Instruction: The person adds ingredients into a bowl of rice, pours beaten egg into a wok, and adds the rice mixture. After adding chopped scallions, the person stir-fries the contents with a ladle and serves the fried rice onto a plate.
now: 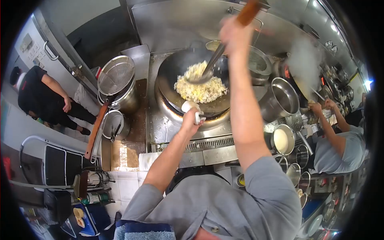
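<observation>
A dark wok (166, 72) sits on the stove in front of me, holding a heap of fried rice (205, 92) with yellow bits like egg. My left hand (192, 121) is closed at the wok's near edge, round a folded white cloth (189, 106); the handle under it is mostly hidden. Raised above the wok's right side, my right hand (236, 35), slightly blurred, grips a ladle (215, 60) by its wooden handle. The ladle's bowl dips into the top of the rice.
At left, a round strainer (116, 75) rests over a large metal pot (130, 100). Metal pots (285, 96) and a container of pale contents (283, 140) stand at right. One co-worker (340, 148) works at a steaming wok on the right; another person (40, 92) stands far left.
</observation>
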Action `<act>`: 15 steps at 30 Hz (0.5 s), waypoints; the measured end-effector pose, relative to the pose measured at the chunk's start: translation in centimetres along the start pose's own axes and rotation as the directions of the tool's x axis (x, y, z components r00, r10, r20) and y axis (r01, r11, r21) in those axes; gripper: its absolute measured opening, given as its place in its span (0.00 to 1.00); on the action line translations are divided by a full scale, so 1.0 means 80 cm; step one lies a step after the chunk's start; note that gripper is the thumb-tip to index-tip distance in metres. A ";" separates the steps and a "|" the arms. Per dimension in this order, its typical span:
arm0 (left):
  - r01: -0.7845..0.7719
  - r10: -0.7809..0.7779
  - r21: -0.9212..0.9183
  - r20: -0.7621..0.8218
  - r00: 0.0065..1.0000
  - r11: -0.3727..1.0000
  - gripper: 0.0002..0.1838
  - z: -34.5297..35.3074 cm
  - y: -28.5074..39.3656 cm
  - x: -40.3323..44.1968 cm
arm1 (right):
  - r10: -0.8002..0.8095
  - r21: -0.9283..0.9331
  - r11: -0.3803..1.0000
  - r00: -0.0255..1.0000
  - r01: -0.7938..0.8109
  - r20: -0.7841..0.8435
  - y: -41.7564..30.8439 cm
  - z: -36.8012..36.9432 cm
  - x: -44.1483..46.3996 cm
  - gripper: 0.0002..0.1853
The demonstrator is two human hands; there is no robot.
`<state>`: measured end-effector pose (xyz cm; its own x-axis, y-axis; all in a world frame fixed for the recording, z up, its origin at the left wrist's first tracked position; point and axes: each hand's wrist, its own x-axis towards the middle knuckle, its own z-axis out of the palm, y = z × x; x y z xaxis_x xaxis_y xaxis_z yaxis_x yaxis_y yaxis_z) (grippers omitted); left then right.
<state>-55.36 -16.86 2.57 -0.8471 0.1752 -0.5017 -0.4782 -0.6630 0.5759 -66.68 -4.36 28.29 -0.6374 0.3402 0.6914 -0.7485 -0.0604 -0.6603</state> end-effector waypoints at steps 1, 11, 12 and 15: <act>0.009 -0.009 0.004 0.029 1.000 1.000 0.05 -0.007 -0.003 0.008 | 0.124 0.042 0.991 0.990 -0.128 0.071 0.043 -0.001 -0.024 0.09; 0.121 -0.124 0.092 0.026 0.992 0.988 0.09 -0.022 -0.002 0.018 | 0.002 -0.087 0.996 0.987 0.013 0.163 0.107 -0.041 0.018 0.14; 0.148 -0.151 0.107 0.022 0.988 0.983 0.09 -0.023 0.001 0.019 | 0.143 0.011 0.989 0.986 -0.145 0.086 0.066 -0.023 0.032 0.13; 0.187 -0.189 0.101 0.009 0.982 0.977 0.09 -0.023 0.002 0.019 | 0.086 0.150 0.985 0.996 -0.085 -0.006 0.071 -0.017 0.048 0.11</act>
<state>-56.32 -18.03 0.72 -0.7434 0.3044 -0.5955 -0.6493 -0.5419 0.5336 -73.11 -2.16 26.80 -0.6986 0.3390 0.6301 -0.7109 -0.2292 -0.6649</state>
